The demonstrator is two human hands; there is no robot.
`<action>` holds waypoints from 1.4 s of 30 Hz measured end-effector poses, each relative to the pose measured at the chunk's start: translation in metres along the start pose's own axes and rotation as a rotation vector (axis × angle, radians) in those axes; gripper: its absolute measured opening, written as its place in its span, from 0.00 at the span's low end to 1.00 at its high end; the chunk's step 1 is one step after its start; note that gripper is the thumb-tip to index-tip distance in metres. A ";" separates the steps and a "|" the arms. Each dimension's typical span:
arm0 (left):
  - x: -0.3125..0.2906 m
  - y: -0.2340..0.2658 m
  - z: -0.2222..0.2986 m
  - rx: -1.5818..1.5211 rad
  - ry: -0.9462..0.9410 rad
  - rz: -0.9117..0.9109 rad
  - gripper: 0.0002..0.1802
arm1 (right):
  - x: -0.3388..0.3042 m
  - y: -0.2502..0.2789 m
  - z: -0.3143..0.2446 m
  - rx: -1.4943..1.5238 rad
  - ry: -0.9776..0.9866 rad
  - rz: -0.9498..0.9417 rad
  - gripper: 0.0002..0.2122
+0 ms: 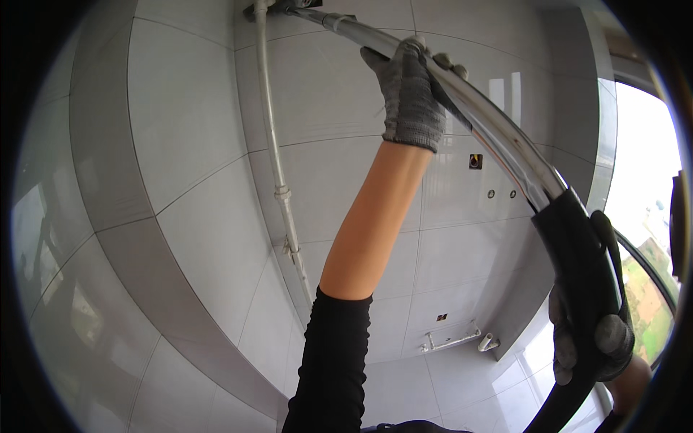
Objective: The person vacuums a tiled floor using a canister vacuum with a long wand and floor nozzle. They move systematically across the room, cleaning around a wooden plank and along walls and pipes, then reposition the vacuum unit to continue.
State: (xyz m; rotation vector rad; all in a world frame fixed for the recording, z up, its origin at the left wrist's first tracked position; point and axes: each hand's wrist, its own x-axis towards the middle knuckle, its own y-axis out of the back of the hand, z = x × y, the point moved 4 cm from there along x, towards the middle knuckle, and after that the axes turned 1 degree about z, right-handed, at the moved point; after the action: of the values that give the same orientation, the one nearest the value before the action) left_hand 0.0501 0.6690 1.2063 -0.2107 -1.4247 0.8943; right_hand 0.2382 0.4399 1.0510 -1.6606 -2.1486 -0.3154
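My left hand (410, 94), in a grey knit glove, reaches up and closes round a long silvery metal pole (491, 119). The pole slants from the upper middle down to the right, and an orange-brown line runs along its underside. At its lower end sits a thick black grip (577, 252). My right hand (603, 343), also gloved, wraps round that black grip, with a black tail leading below it. The pole's far end reaches up near the top of a pale vertical pipe (273, 137); what is fitted there is only partly visible.
Grey tiled walls (195, 123) surround me. The pale pipe runs down the corner at left. An open electrical box (475, 162) and two round pipe outlets (502, 194) are in the wall. Low down are white pipework (451, 340) and a pipe stub (488, 342). A bright window (646, 166) stands at right.
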 end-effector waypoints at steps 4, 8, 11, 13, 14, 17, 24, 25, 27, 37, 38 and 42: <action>0.002 -0.004 -0.015 -0.004 0.090 0.011 0.22 | 0.005 0.016 0.001 0.239 0.098 0.009 0.42; 0.056 -0.023 0.014 0.047 -0.155 -0.100 0.47 | 0.047 0.016 -0.020 0.417 0.014 -0.334 0.33; 0.110 -0.022 0.050 0.000 -0.169 -0.107 0.42 | 0.069 0.011 -0.040 0.323 0.054 -0.295 0.31; 0.143 -0.019 0.056 -0.007 -0.125 -0.121 0.40 | 0.078 0.007 -0.051 0.220 0.092 -0.260 0.29; 0.159 -0.018 0.056 0.007 -0.104 -0.123 0.39 | 0.082 0.004 -0.058 0.184 0.108 -0.259 0.29; 0.197 -0.015 0.058 0.047 -0.055 -0.150 0.35 | 0.100 -0.003 -0.077 0.107 0.164 -0.271 0.27; 0.203 -0.060 0.060 0.222 0.074 -0.269 0.26 | 0.113 -0.015 -0.111 -0.008 0.273 -0.318 0.24; 0.191 -0.065 0.049 0.151 0.115 -0.337 0.25 | 0.103 -0.014 -0.108 0.058 0.318 -0.304 0.24; 0.168 -0.061 0.015 0.140 0.115 -0.302 0.23 | 0.081 -0.006 -0.087 0.018 0.259 -0.235 0.23; 0.229 -0.002 0.095 0.669 0.147 -0.263 0.15 | 0.170 -0.073 -0.034 0.394 0.034 -0.335 0.38; 0.233 -0.006 0.092 0.663 0.165 -0.339 0.13 | 0.169 -0.063 -0.029 0.389 0.029 -0.257 0.38; 0.178 -0.011 0.030 0.595 0.027 -0.465 0.06 | 0.113 -0.012 -0.017 0.429 0.097 -0.183 0.42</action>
State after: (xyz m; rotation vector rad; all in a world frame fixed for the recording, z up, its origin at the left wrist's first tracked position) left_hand 0.0082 0.7645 1.3537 0.5338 -1.0597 0.8761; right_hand 0.2057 0.5279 1.1178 -1.1907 -2.1140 0.0181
